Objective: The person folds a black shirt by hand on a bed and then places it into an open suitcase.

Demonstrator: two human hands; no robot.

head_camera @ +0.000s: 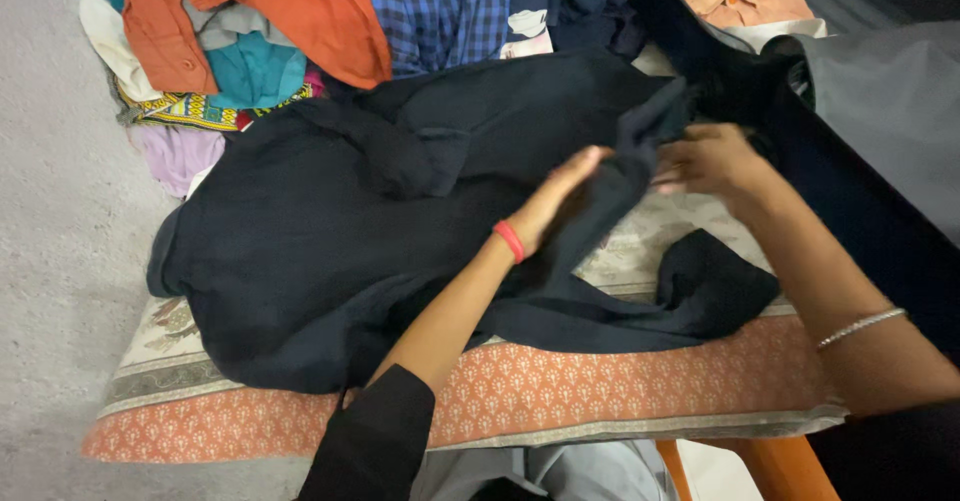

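My left hand (560, 196) lies flat on the black garment (340, 251), and my right hand (710, 161) pinches its sleeve fold (640, 151) between them. The garment spreads leftward over the patterned cushion (620, 381); my left is nearer to it.

The garment (330, 251) lay spread on the cloth (620, 386), covering most of it and hanging over its left end. A fold of the garment lay on the cloth's right part, near its front border. Behind the garment sat the clothes pile (300, 31), reaching to its left rear corner. The left hand (560, 196) rested on the garment, right of its middle. The right hand (715, 161) was just right of that hand, at the garment's raised edge.
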